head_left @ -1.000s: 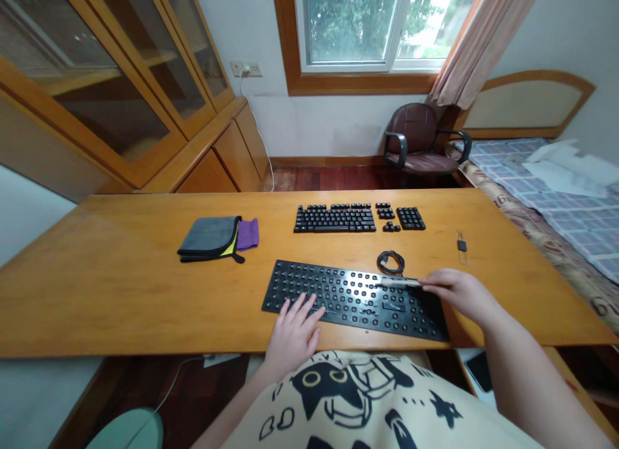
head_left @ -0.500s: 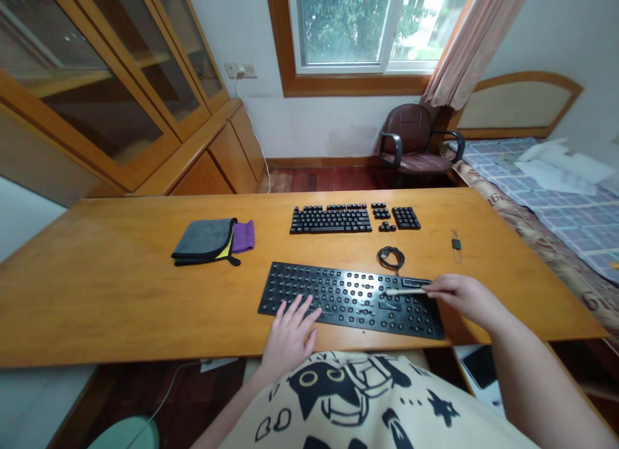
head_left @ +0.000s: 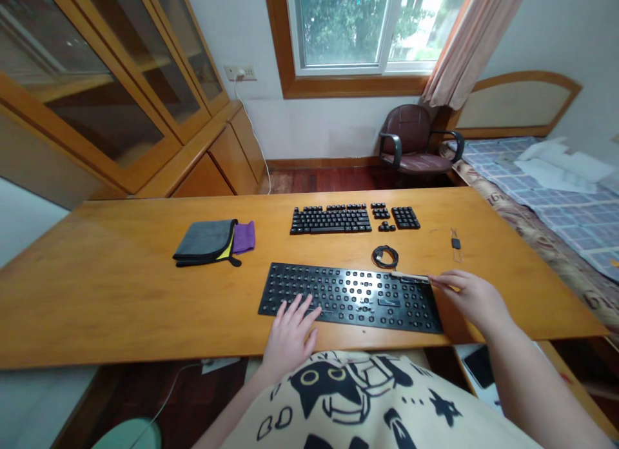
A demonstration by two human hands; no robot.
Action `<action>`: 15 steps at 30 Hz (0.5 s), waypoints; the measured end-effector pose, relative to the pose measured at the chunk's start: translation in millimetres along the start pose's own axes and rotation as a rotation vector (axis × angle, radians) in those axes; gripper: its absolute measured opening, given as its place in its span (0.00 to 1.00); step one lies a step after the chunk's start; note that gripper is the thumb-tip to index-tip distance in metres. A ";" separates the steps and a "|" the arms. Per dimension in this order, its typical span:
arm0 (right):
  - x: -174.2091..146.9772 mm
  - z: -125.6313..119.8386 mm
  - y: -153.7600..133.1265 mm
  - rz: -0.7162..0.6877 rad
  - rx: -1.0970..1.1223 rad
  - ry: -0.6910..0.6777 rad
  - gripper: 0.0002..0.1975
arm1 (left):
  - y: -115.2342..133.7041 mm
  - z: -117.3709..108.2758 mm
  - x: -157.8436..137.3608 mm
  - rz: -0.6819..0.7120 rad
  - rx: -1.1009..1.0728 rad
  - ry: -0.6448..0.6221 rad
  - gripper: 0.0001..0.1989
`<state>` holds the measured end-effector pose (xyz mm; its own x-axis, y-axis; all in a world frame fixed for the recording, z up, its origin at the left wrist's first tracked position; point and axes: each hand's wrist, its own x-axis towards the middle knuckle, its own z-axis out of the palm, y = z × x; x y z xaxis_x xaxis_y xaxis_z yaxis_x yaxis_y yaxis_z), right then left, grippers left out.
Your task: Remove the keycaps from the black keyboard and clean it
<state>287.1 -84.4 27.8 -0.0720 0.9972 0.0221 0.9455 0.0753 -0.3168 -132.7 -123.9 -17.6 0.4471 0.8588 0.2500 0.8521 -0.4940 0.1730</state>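
Note:
A black keyboard base [head_left: 333, 294] without its keycaps lies near the front edge of the desk, slightly tilted. My left hand [head_left: 293, 326] rests on its lower left part, fingers spread flat. Pinched in my right hand [head_left: 469, 297] is a slim, pale, brush-like stick [head_left: 409, 277], its far end pointing left along the base's upper right edge. The coiled cable [head_left: 385, 257] lies just behind the base. Farther back, the black keycaps [head_left: 331, 220] are laid out in keyboard order. A small black puller with wire loops [head_left: 456, 243] lies to the right.
On the left of the wooden desk [head_left: 120, 294] sit a folded grey cloth [head_left: 206, 239] and a purple cloth [head_left: 244, 237]. Below the right front edge, an open drawer holds a dark phone [head_left: 480, 365]. A chair [head_left: 411, 139] stands beyond the desk.
My right hand has moved the pale stick from the middle of the base's right part back to its upper edge. The base's right end and the cable have shifted slightly. My left hand stays put.

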 end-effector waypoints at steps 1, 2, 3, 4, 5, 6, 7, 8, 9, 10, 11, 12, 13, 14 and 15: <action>-1.0 -0.2 0.1 -0.015 0.021 -0.043 0.13 | -0.2 -0.1 -0.1 -0.001 -0.002 -0.004 0.18; -2.3 -0.8 0.6 -0.006 0.021 -0.053 0.12 | -0.4 -0.1 -0.2 -0.003 -0.003 -0.009 0.18; -3.8 -1.8 1.4 0.026 -0.007 -0.017 0.13 | -0.5 -0.1 -0.3 -0.006 -0.003 -0.013 0.18; -5.6 -2.9 2.6 0.077 -0.055 0.066 0.14 | -0.7 -0.1 -0.4 -0.003 -0.002 -0.019 0.18; -7.5 -4.1 4.1 0.128 -0.098 0.166 0.15 | -0.7 -0.1 -0.4 0.000 0.000 -0.023 0.18; -9.7 -5.0 5.9 0.151 -0.112 0.231 0.16 | -0.5 -0.1 -0.4 0.001 0.001 -0.024 0.18; -11.9 -5.8 8.3 0.141 -0.093 0.241 0.16 | -0.3 -0.2 -0.3 0.003 0.002 -0.025 0.18; -14.1 -6.5 11.3 0.111 -0.047 0.204 0.16 | 0.0 -0.2 -0.2 0.003 0.003 -0.024 0.18; -16.3 -7.1 15.2 0.079 0.002 0.146 0.16 | 0.4 -0.3 -0.1 0.001 0.003 -0.021 0.18; -18.4 -8.1 19.8 0.058 0.036 0.087 0.15 | 0.6 -0.4 0.0 -0.002 0.004 -0.021 0.18; -20.5 -9.8 25.4 0.059 0.047 0.043 0.15 | 0.8 -0.4 -0.1 -0.008 0.006 -0.019 0.18; -22.6 -12.5 31.7 0.083 0.038 0.018 0.15 | 0.7 -0.3 -0.2 -0.005 0.011 -0.021 0.18; -24.7 -16.3 38.5 0.124 0.018 0.002 0.14 | 0.3 -0.2 -0.6 -0.002 0.016 -0.024 0.18; -26.8 -21.1 45.3 0.174 -0.010 -0.008 0.13 | -0.3 0.2 -1.0 0.001 0.022 -0.024 0.18; -28.8 -26.3 51.2 0.231 -0.038 -0.015 0.13 | -1.1 0.6 -1.5 0.008 0.028 -0.026 0.19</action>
<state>345.9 -109.2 35.8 0.1434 0.9878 -0.0608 0.9487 -0.1547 -0.2756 -134.2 -124.5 -18.8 0.4603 0.8586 0.2259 0.8559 -0.4967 0.1439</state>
